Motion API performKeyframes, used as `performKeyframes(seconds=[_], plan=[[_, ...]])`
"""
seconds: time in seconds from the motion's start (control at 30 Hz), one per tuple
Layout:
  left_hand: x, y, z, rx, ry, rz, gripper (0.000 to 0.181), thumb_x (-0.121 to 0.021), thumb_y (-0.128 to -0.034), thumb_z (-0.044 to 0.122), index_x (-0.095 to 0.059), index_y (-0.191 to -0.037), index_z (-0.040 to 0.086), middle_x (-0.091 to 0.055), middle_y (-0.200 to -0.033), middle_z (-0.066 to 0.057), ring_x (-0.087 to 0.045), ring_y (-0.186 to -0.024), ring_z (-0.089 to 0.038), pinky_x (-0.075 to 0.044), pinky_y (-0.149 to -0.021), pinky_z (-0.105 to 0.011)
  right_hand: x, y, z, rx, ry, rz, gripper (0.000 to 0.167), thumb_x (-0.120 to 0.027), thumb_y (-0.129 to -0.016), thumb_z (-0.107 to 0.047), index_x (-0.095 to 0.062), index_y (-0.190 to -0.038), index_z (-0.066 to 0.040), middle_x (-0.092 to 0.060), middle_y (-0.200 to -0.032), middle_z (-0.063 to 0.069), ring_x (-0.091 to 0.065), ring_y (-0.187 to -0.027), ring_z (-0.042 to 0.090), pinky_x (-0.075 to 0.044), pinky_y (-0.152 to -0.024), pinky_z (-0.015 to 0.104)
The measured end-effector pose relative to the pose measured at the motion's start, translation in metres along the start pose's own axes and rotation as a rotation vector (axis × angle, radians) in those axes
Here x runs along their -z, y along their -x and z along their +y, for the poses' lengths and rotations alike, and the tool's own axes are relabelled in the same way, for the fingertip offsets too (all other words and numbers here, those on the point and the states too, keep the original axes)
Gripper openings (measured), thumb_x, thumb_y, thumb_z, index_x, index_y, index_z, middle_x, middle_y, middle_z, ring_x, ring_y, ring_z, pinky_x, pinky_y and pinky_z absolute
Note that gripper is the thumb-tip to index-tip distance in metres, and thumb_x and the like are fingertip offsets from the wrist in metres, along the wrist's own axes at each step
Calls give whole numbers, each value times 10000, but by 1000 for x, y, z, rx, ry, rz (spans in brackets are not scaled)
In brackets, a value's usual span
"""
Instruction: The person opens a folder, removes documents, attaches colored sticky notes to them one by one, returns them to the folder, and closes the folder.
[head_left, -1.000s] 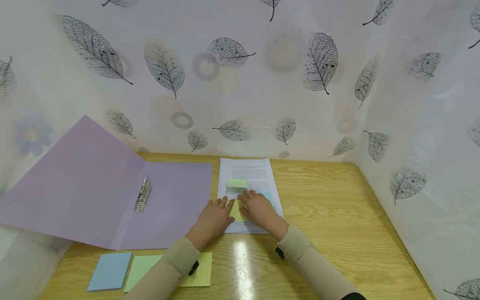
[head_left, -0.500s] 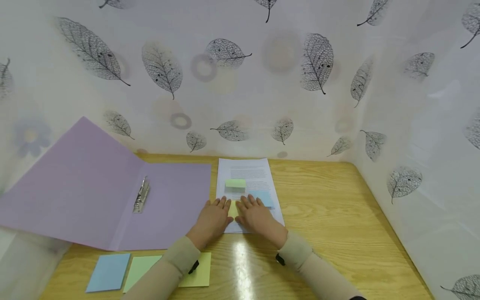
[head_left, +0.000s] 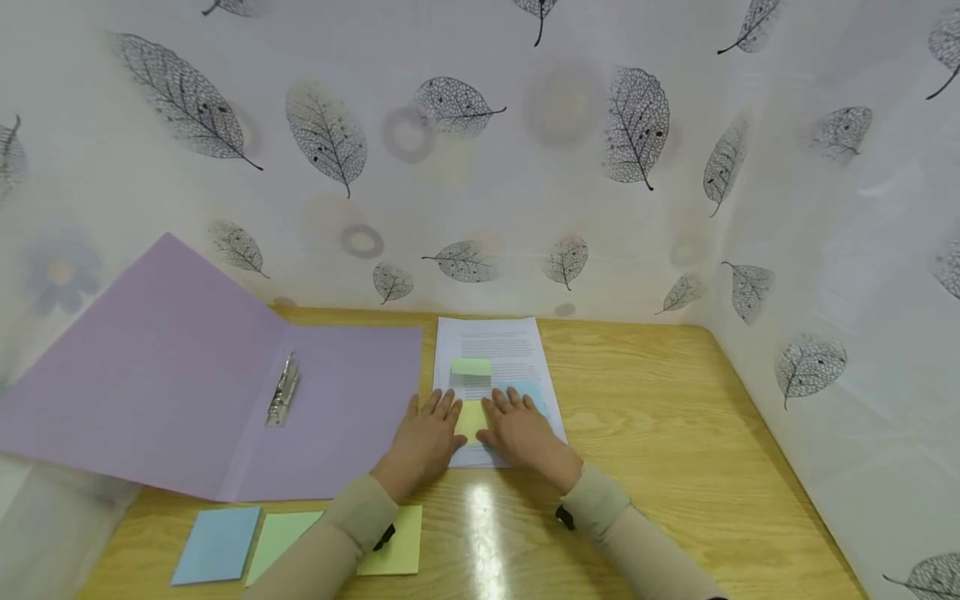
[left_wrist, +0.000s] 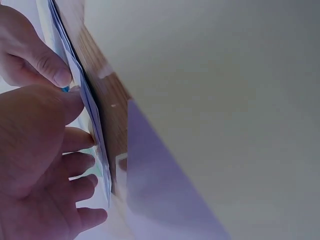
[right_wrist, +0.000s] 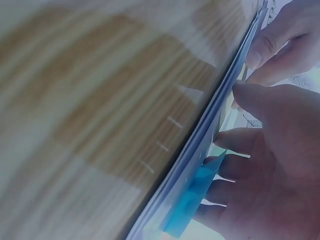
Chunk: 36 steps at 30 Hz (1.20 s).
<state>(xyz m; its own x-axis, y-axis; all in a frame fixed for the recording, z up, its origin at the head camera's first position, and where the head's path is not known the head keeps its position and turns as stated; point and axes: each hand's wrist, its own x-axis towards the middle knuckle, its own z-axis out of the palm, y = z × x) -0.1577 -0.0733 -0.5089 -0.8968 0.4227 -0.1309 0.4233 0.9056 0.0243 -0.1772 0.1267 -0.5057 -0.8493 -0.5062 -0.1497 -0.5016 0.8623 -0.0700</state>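
Observation:
A stack of printed paper [head_left: 497, 327] lies flat on the table. Stuck near its lower middle is a yellow sticky note [head_left: 471, 421]. My left hand [head_left: 422, 433] rests at the note's left edge with fingers extended. On the opposite edge, my right hand [head_left: 527, 433] presses with straight fingers, partly covering a blue sticky note [head_left: 534, 392]. Above sits a green sticky note [head_left: 471, 367], its lower edge lifted off the page. In the right wrist view, the blue note [right_wrist: 195, 195] stands off the paper beside my right fingers [right_wrist: 227, 192].
An open purple folder [head_left: 352, 400] with a metal clip [head_left: 282, 392] lies left of the paper. Blue [head_left: 216, 546], green [head_left: 281, 542] and yellow [head_left: 402, 542] sticky note pads line the front; my left forearm covers part of the latter two. A leaf-print curtain [head_left: 480, 200] borders the table.
My right hand's fingers have spread straight over the yellow note, then slid slightly right, widening the gap between my hands. My left hand has barely shifted.

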Motion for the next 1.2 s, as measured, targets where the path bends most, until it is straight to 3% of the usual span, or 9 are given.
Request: performKeyframes(seconds=[0.27, 0.6, 0.87, 1.03, 1.2], plan=[[-1, 1, -2, -37, 23, -7, 683, -481, -1099, 512, -428, -1603, 55, -413, -1677, -114, -448, -1531, -304, -356, -1258, -606, -4, 6, 10, 6, -94, -4, 607, -537, -1102, -429, -480, -1573, -51, -401, -1646, 257, -400, -1516, 489, -406, -1216, 627], [0, 2, -4, -22, 49, -30, 714, -492, -1089, 525, -406, -1612, 48, -384, -1692, -131, -400, -1559, -325, -332, -1268, -614, -4, 8, 13, 28, -141, -43, 650, -522, -1102, -456, -419, -1611, -66, -344, -1669, 272, -342, -1543, 501, -393, -1211, 654], [-1, 1, -6, -21, 42, -14, 725, -505, -1079, 536, -426, -1597, 35, -404, -1678, -143, -431, -1541, -327, -347, -1258, -616, -1, 1, -3, -12, -69, -95, 700, -498, -1066, -604, -374, -1652, -243, -290, -1654, 365, -316, -1523, 575, -381, -1203, 691], [-2, -2, -9, -19, 84, -36, 737, -494, -1083, 539, -395, -1613, 36, -371, -1692, -143, -400, -1558, -336, -322, -1268, -626, 0, -1, -2, -32, -57, -65, 766, -527, -1046, -624, -397, -1637, -155, -336, -1654, 322, -351, -1524, 537, -406, -1198, 666], [-1, -6, -15, -18, 184, -80, 766, -526, -1076, 527, -349, -1631, 30, -317, -1713, -151, -340, -1585, -351, -291, -1278, -636, 1, -1, 5, -32, -96, -37, 787, -573, -1043, -579, -431, -1598, -39, -361, -1662, 268, -362, -1541, 480, -405, -1213, 630]])
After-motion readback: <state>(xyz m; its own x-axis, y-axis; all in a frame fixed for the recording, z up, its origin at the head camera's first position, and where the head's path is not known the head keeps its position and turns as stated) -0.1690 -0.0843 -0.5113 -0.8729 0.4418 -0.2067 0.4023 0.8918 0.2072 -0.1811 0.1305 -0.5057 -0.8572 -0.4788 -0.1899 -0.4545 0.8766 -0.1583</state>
